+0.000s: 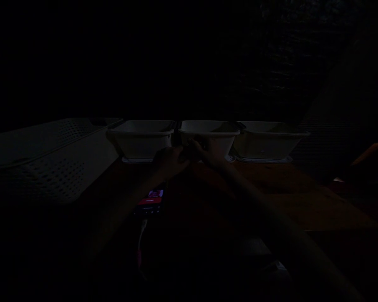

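Note:
The view is very dark. My left hand (173, 159) and my right hand (206, 150) meet in front of the middle white tub (208, 126), above the wooden table (271, 180). Their fingers are bent and drawn together, touching or almost so. Whatever may lie between them is too dark to make out. Below my left forearm lies a phone (149, 203) with a lit screen, a pale cable (141, 230) plugged into its near end.
A left white tub (141, 142) and a right white tub (267, 144) flank the middle one. A large perforated basket (50, 172) stands at far left. At the right edge, part of another person's arm (370, 152) shows. A pale object (280, 266) lies near the front.

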`<state>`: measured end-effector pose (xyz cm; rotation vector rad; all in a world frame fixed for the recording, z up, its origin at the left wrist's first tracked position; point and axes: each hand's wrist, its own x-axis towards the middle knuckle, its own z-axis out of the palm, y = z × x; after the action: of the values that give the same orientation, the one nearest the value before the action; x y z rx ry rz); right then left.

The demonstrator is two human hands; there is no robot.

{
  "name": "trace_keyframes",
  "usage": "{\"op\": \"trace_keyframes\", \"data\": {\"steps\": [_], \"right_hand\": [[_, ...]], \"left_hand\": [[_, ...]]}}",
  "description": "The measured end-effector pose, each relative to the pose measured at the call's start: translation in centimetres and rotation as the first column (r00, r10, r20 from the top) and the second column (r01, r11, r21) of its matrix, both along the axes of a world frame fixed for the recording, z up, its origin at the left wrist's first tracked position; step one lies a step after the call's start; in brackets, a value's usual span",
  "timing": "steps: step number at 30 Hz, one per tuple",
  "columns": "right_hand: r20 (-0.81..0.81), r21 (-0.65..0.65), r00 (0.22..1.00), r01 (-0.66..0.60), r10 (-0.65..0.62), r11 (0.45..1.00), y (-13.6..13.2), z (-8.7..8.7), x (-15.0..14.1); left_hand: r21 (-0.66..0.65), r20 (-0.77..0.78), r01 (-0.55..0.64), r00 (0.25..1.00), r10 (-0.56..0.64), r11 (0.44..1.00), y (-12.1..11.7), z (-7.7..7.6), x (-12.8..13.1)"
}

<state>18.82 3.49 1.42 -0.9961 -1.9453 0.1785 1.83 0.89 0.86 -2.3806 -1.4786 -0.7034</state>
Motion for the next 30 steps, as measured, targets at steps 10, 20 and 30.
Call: {"op": "trace_keyframes", "data": {"steps": [10, 20, 30], "right_hand": [[-0.074, -0.198, 0.991, -0.126, 0.113, 0.972, 0.3, 0.0, 0.9], [-0.351, -0.208, 0.894, -0.365, 0.279, 0.907, 0.2, 0.8, 0.8], [-0.444, -0.204, 0.827, -0.467, 0.344, 0.860, -0.3, 1.0, -0.1]], "left_hand": [[-0.020, 0.137, -0.006, 0.990, 0.008, 1.000, -0.2, 0.2, 0.2], [-0.211, 0.463, 0.293, 0.870, -0.169, 0.932, 0.4, -0.9, 0.0], [-0.274, 0.448, 0.233, 0.889, -0.090, 0.933, 0.1, -0.8, -0.3]]}}
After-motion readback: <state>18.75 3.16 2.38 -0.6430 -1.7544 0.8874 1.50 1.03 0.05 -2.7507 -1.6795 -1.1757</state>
